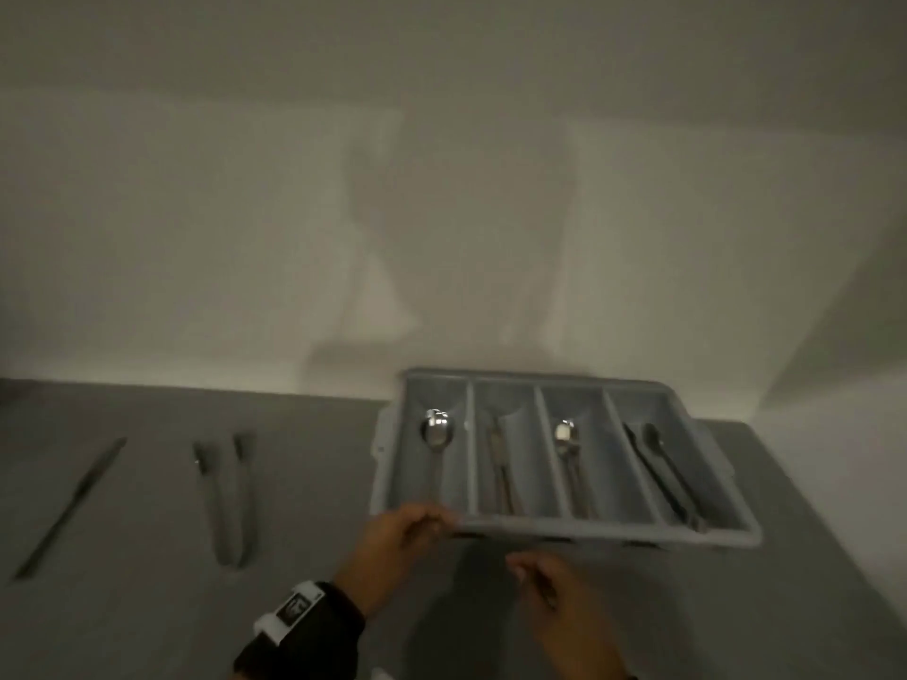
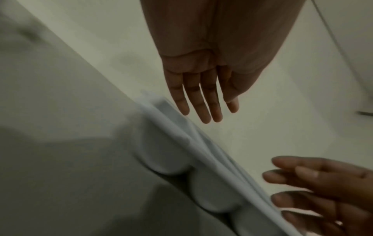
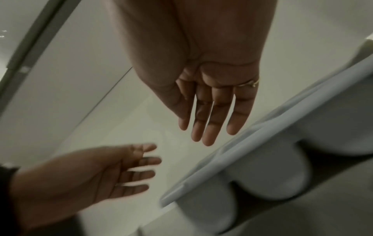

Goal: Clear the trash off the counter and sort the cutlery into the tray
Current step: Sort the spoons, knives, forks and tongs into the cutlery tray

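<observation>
A grey four-compartment cutlery tray (image 1: 589,528) sits on the grey counter (image 1: 319,458) against the wall. Its leftmost slot holds a shiny spoon (image 1: 437,429), the third slot another spoon (image 1: 567,439), and the right slot dark utensils (image 1: 662,473). The second slot holds blurred cutlery. A knife (image 1: 73,503) and tongs (image 1: 228,503) lie on the counter to the left. My left hand (image 1: 422,520) hovers at the tray's front left corner, fingers straight and empty (image 2: 207,111). My right hand (image 1: 525,574) is just before the front rim, with straight fingers (image 3: 207,131) holding nothing.
A pale wall rises directly behind the counter. The tray's rim (image 3: 232,161) and its rounded slot ends run diagonally close under both hands. Bare counter lies between the tongs and the tray. All views are dim and blurred.
</observation>
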A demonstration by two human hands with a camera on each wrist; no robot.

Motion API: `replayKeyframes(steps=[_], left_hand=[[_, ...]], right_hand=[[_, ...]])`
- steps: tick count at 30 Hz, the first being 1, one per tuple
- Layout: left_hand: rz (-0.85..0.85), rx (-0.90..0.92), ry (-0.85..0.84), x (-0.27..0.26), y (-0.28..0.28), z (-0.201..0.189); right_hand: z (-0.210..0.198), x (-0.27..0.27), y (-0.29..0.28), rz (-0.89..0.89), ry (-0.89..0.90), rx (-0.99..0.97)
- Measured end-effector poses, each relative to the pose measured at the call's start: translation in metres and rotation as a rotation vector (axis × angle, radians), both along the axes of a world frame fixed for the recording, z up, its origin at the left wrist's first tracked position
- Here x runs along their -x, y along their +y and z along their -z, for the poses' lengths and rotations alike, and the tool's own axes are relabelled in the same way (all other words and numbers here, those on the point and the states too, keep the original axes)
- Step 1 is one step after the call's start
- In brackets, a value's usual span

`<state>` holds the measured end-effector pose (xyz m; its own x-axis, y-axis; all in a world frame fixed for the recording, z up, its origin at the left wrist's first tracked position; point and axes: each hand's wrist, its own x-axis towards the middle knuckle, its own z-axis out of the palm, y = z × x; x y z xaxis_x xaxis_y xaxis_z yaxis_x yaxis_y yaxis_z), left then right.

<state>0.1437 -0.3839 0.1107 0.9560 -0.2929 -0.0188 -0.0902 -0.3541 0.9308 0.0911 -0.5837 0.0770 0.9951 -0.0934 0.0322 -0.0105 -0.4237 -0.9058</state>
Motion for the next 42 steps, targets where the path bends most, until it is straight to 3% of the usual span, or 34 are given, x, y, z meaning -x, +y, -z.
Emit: replayKeyframes(steps=[5,9,13,17,20,22,27,31,42], left_hand=[[-0.475,-0.082,0.049,0.048,0.17,0.019],[-0.677,-0.1,0.065,0.08,0.257,0.018],[-0.734,-0.131,0.084,0.09,0.317,0.028],[-0.726,-0.141,0.144,0.084,0.352,0.04],[-0.707,-0.172,0.189,0.059,0.369,0.052],[-0.739,-0.204,0.23,0.04,0.384,0.06],[-0.82,-0.298,0.3,-0.018,0.415,0.084],[-0.839,-0.489,0.35,-0.055,0.427,0.11],[-0.705,-0.806,0.493,-0.077,0.417,0.125]], right_hand=[[-0.002,-0.051,0.135,-0.352,0.046,0.125],[0.001,-0.087,0.245,-0.542,0.162,0.295],[0.019,-0.108,0.334,-0.553,0.281,0.423],[0.039,-0.115,0.374,-0.415,0.341,0.603],[0.054,-0.126,0.377,-0.335,0.393,0.63],[0.053,-0.126,0.374,-0.303,0.416,0.539],[0.046,-0.106,0.352,-0.234,0.279,0.327],[0.027,-0.084,0.323,-0.175,0.166,0.274],[0.003,-0.05,0.229,0.025,0.056,0.101]])
